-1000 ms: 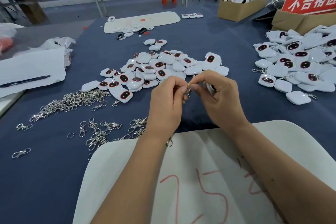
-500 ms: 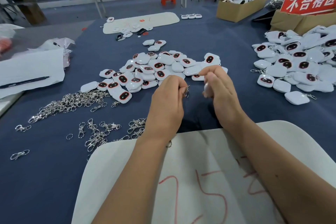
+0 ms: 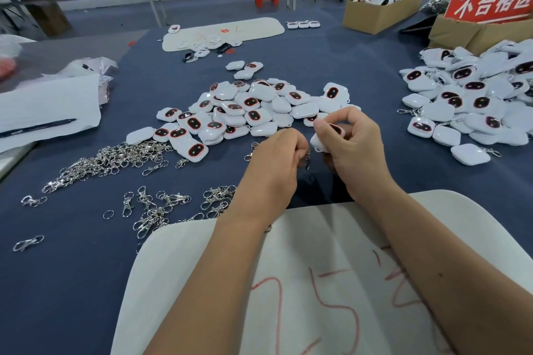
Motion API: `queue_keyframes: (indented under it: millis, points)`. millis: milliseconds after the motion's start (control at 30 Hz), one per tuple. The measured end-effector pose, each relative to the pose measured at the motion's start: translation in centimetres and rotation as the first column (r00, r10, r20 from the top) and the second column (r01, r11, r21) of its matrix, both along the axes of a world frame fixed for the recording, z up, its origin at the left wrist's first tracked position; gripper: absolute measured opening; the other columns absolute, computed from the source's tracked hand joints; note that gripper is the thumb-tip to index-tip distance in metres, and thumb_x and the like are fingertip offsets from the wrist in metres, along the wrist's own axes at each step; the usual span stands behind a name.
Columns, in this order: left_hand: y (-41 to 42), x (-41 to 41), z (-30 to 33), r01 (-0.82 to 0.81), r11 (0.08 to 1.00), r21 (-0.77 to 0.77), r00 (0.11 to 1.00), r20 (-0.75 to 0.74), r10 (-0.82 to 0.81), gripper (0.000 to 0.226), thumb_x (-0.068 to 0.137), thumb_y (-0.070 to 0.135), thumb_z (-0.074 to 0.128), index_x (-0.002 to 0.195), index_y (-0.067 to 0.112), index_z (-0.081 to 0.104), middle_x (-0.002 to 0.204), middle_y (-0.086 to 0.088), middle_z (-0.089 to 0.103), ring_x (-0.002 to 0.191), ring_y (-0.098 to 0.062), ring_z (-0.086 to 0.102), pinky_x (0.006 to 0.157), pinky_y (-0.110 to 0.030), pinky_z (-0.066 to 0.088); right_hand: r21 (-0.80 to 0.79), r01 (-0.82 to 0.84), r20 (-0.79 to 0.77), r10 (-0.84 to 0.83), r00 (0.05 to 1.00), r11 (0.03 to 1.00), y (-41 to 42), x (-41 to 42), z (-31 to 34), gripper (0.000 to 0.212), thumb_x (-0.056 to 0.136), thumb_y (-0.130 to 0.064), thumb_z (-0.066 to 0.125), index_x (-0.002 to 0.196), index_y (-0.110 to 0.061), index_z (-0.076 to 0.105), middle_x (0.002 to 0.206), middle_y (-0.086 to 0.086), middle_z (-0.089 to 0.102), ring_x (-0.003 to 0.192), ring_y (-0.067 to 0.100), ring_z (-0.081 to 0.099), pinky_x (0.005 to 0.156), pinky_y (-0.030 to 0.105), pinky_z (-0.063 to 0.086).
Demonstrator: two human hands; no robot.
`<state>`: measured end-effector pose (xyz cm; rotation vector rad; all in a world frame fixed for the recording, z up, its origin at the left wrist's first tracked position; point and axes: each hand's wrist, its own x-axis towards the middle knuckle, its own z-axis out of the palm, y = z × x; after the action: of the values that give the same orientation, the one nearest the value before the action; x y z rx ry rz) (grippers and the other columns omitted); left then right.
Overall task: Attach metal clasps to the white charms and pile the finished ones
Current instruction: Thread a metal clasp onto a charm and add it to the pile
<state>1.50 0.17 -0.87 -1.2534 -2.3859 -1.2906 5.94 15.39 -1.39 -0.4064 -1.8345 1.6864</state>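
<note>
My right hand (image 3: 356, 150) grips a white charm (image 3: 323, 140) with a dark red-rimmed face, tilted up above the blue table. My left hand (image 3: 278, 160) pinches a small metal clasp (image 3: 308, 159) that hangs just below and left of the charm. A pile of charms without clasps (image 3: 248, 108) lies beyond my hands. A second pile of charms with clasps on them (image 3: 473, 98) spreads at the right. Loose clasps (image 3: 109, 160) lie in a heap at the left, with more clasps (image 3: 155, 207) scattered nearer.
A white board with red writing (image 3: 331, 282) lies under my forearms. White paper with a black pen (image 3: 43, 121) sits at the left. Cardboard boxes (image 3: 380, 11) and a red sign (image 3: 490, 1) stand at the back right. Another white board (image 3: 253, 30) lies farther back.
My hands have drawn slightly apart. The right hand turned the charm so its dark face shows, and the left hand dropped a little with the clasp.
</note>
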Motion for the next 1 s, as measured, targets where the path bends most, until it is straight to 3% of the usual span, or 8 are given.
queue_keyframes:
  millis: [133, 267, 500, 767, 867, 1000]
  points:
    - [0.2, 0.3, 0.1, 0.026, 0.999, -0.025, 0.999, 0.029, -0.025, 0.016, 0.094, -0.003, 0.047, 0.086, 0.010, 0.052, 0.084, -0.001, 0.058, 0.081, -0.023, 0.054, 0.072, -0.047, 0.048, 0.102, 0.104, -0.003, -0.104, 0.995, 0.989, -0.1, 0.1, -0.1, 0.028, 0.092, -0.031, 0.076, 0.086, -0.013, 0.057, 0.058, 0.000, 0.054, 0.055, 0.021, 0.044, 0.055, 0.037, 0.042]
    - [0.4, 0.4, 0.1, 0.011, 0.999, -0.047, 1.000, 0.024, -0.010, 0.017, 0.097, 0.000, 0.048, 0.087, 0.013, 0.053, 0.086, 0.001, 0.058, 0.082, -0.018, 0.053, 0.074, -0.042, 0.047, 0.166, 0.142, 0.001, -0.144, 0.990, 0.976, -0.2, 0.1, -0.1, 0.029, 0.092, -0.031, 0.076, 0.084, -0.012, 0.056, 0.056, -0.006, 0.056, 0.053, 0.015, 0.045, 0.056, 0.033, 0.042]
    - [0.6, 1.0, 0.5, 0.023, 0.998, -0.063, 1.000, 0.012, -0.022, 0.019, 0.096, -0.003, 0.045, 0.087, 0.012, 0.052, 0.088, -0.004, 0.057, 0.082, -0.023, 0.049, 0.075, -0.046, 0.045, 0.279, 0.200, -0.009, -0.206, 0.979, 0.939, -0.7, 0.6, 0.2, 0.027, 0.091, -0.025, 0.075, 0.081, -0.012, 0.055, 0.056, 0.003, 0.061, 0.048, 0.011, 0.045, 0.052, 0.023, 0.041]
    - [0.8, 1.2, 0.5, -0.042, 0.993, -0.108, 0.999, 0.004, 0.043, 0.018, 0.094, -0.005, 0.045, 0.091, 0.010, 0.054, 0.089, -0.004, 0.057, 0.082, -0.022, 0.048, 0.072, -0.038, 0.042, 0.336, 0.286, -0.043, -0.288, 0.957, 0.898, -1.1, 0.7, 0.5, 0.027, 0.090, -0.020, 0.073, 0.082, -0.005, 0.053, 0.053, 0.004, 0.059, 0.048, 0.012, 0.045, 0.054, 0.026, 0.041]
    - [0.9, 1.3, 0.5, -0.071, 0.987, -0.142, 0.997, 0.009, 0.073, 0.019, 0.091, -0.005, 0.045, 0.095, 0.009, 0.057, 0.093, -0.005, 0.059, 0.085, -0.023, 0.051, 0.075, -0.037, 0.043, 0.383, 0.318, -0.067, -0.318, 0.946, 0.867, -1.4, 0.7, 0.6, 0.028, 0.090, -0.018, 0.074, 0.081, -0.005, 0.051, 0.056, 0.004, 0.059, 0.053, 0.020, 0.051, 0.052, 0.025, 0.039]
    - [1.0, 1.8, 1.0, -0.093, 0.978, -0.184, 0.996, 0.001, 0.095, 0.018, 0.086, -0.008, 0.050, 0.097, 0.005, 0.056, 0.093, -0.009, 0.057, 0.085, -0.026, 0.049, 0.075, -0.039, 0.039, 0.466, 0.351, -0.119, -0.336, 0.934, 0.812, -2.0, 0.8, 0.8, 0.028, 0.089, -0.017, 0.072, 0.081, -0.007, 0.047, 0.063, 0.007, 0.060, 0.057, 0.027, 0.055, 0.053, 0.035, 0.041]
